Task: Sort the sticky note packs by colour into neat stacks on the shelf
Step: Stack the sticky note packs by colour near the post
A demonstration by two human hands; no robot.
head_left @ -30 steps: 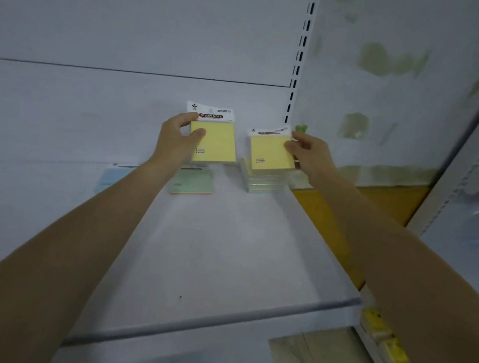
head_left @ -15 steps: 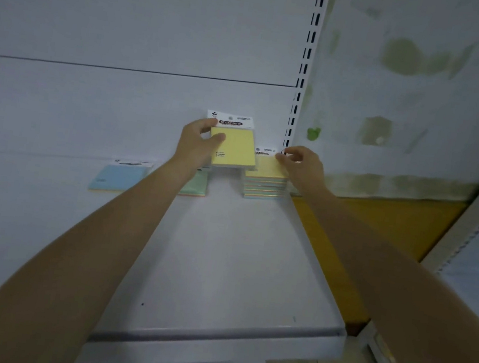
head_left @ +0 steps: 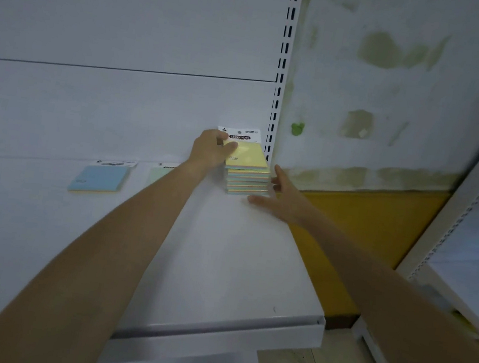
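Observation:
A stack of yellow sticky note packs (head_left: 247,182) stands at the back right of the white shelf (head_left: 220,270). My left hand (head_left: 210,148) grips the top yellow pack (head_left: 248,153) by its left edge, holding it on the stack with its white header card against the back panel. My right hand (head_left: 275,196) is open beside the stack's right side, fingers spread and close to the lower packs. A blue pack (head_left: 101,177) lies flat at the back left. A green pack (head_left: 158,172) lies between them, partly hidden by my left forearm.
A slotted white upright (head_left: 282,65) runs up right behind the stack. The shelf ends at a front lip (head_left: 212,333) and a right corner (head_left: 318,322). Right of it are a stained wall, an orange floor strip (head_left: 363,228) and another white shelving unit (head_left: 468,242).
My left hand moved its yellow pack rightward onto the stack. My right hand let go of its pack, which now lies in the stack, and dropped open beside the stack's right side.

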